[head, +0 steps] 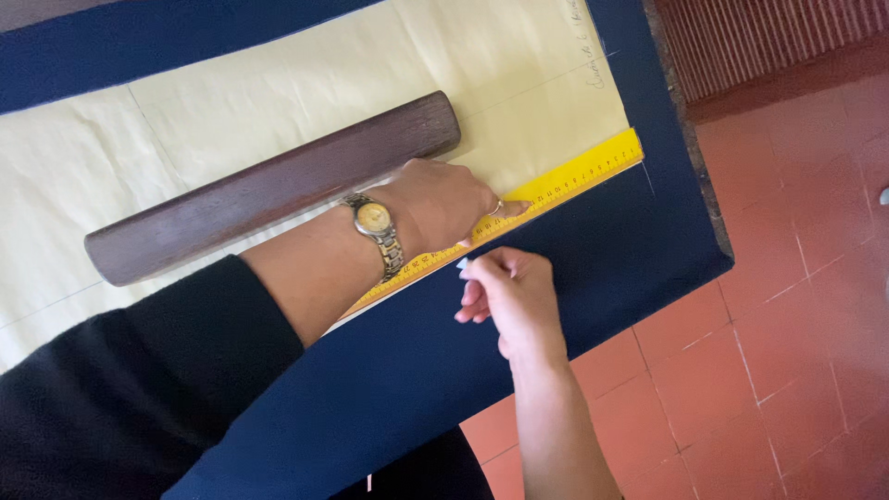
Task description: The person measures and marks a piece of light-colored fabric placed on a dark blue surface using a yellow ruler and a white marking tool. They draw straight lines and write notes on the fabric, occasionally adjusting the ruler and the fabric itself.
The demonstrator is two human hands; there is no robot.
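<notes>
The yellow ruler lies on the paper's edge, over blue cloth. The left hand presses it flat. The right hand pinches white chalk beside it. Best to press hard and keep the chalk tight against the ruler.

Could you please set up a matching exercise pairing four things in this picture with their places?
Things:
1. yellow ruler
2. wooden block
3. wristwatch
4. piece of chalk

Places:
A. on the left wrist
B. along the paper pattern's lower edge
C. pinched in the right hand
D. lying across the paper pattern

Pairs: 1-B, 2-D, 3-A, 4-C
</notes>
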